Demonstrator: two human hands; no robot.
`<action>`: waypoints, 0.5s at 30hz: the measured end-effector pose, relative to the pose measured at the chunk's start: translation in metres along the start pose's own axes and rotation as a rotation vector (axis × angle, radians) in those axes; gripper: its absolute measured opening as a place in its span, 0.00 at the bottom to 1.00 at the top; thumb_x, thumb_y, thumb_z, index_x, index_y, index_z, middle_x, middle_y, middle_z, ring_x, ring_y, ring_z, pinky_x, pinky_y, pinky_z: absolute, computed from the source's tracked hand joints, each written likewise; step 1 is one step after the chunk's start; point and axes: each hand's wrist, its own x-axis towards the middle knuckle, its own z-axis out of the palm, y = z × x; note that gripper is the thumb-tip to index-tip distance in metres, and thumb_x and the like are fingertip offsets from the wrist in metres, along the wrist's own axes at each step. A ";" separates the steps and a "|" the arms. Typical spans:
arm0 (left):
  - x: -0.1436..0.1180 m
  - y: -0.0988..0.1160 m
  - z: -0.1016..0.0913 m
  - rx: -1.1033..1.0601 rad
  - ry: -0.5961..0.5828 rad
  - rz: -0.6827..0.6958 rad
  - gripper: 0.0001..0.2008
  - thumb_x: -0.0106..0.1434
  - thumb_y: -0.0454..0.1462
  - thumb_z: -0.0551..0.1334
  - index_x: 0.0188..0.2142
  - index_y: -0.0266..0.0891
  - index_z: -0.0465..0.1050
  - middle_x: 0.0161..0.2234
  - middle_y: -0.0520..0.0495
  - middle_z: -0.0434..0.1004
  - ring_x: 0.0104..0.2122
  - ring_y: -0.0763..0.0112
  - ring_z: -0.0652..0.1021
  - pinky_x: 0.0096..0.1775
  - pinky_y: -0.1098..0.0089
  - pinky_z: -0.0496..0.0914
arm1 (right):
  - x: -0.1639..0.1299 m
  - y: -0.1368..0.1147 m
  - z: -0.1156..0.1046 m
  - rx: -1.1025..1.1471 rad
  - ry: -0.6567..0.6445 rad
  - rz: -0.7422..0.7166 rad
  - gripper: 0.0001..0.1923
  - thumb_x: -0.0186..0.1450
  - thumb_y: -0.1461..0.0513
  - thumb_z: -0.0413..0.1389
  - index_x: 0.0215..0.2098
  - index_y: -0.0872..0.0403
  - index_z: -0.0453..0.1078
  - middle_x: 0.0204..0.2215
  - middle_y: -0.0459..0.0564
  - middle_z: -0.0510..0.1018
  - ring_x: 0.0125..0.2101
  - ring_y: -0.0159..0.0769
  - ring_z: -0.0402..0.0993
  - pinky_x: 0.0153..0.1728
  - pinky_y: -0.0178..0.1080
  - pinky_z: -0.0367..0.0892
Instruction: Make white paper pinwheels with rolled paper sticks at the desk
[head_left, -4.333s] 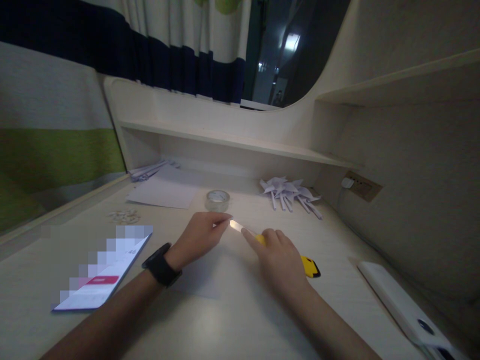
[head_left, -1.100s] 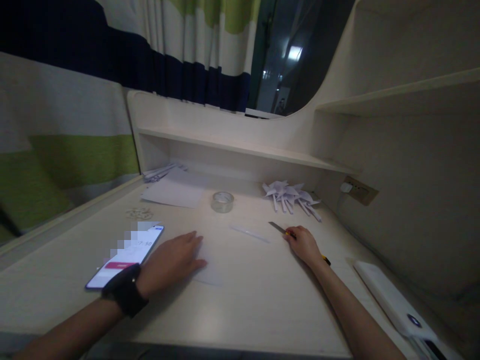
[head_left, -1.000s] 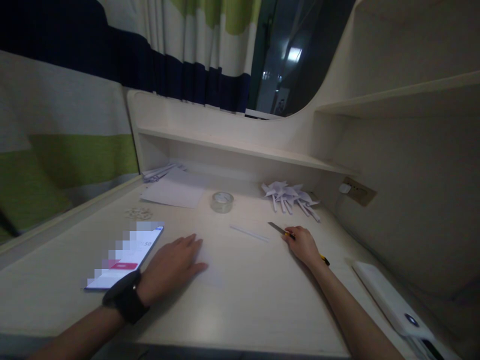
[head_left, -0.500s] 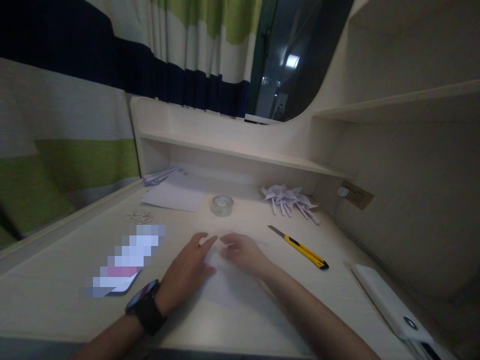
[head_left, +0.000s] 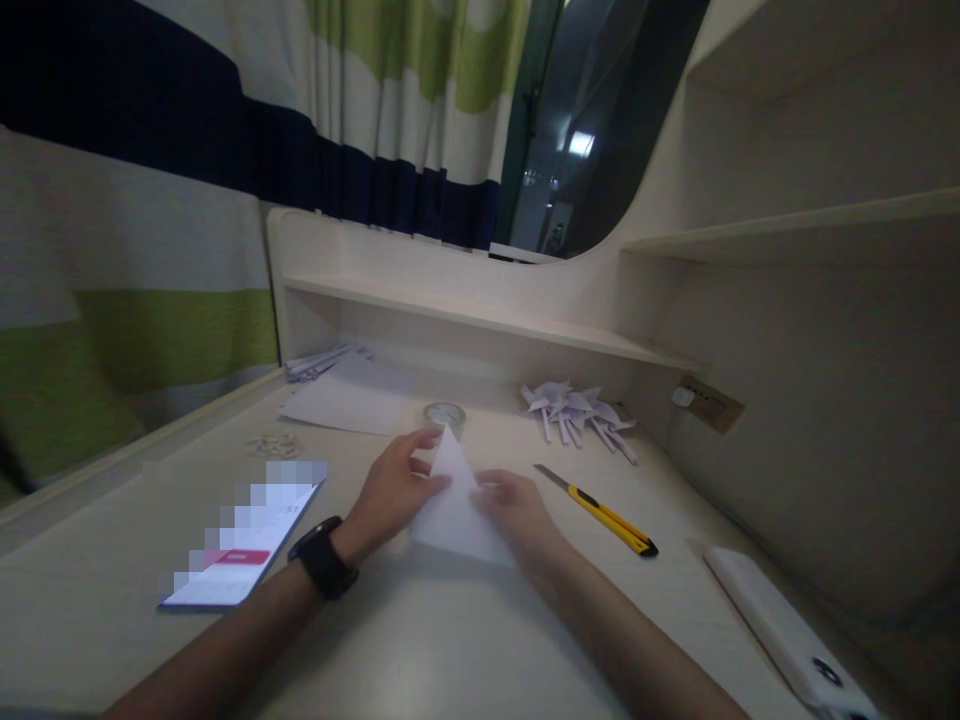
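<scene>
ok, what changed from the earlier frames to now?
The right hand let go of the knife, which now lies on the desk. Both hands took hold of the paper; left hand lifts one corner. Phone, tape roll and pinwheels stayed put.

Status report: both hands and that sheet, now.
Left hand and right hand both pinching the white paper sheet, one corner lifted off the desk. Yellow utility knife lying apart, right. Nothing obstructing.
</scene>
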 end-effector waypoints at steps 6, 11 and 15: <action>0.027 0.014 0.005 -0.130 -0.128 -0.051 0.19 0.51 0.46 0.67 0.39 0.37 0.75 0.31 0.46 0.76 0.28 0.67 0.74 0.27 0.72 0.65 | -0.004 -0.009 -0.022 -0.030 -0.065 -0.025 0.16 0.49 0.51 0.65 0.25 0.57 0.74 0.19 0.45 0.73 0.18 0.28 0.63 0.20 0.32 0.56; 0.023 0.010 0.006 -0.271 -0.317 -0.096 0.16 0.57 0.46 0.63 0.22 0.36 0.72 0.19 0.53 0.66 0.21 0.75 0.67 0.23 0.75 0.57 | -0.005 0.002 -0.027 0.028 -0.090 0.031 0.17 0.49 0.51 0.65 0.21 0.57 0.74 0.14 0.43 0.68 0.16 0.26 0.58 0.19 0.32 0.53; 0.017 0.001 0.009 -0.392 -0.388 -0.137 0.16 0.57 0.45 0.65 0.22 0.35 0.72 0.20 0.54 0.65 0.21 0.76 0.66 0.24 0.75 0.57 | -0.006 0.001 -0.028 -0.024 -0.200 0.009 0.15 0.48 0.52 0.65 0.21 0.57 0.75 0.15 0.44 0.69 0.18 0.28 0.61 0.20 0.32 0.56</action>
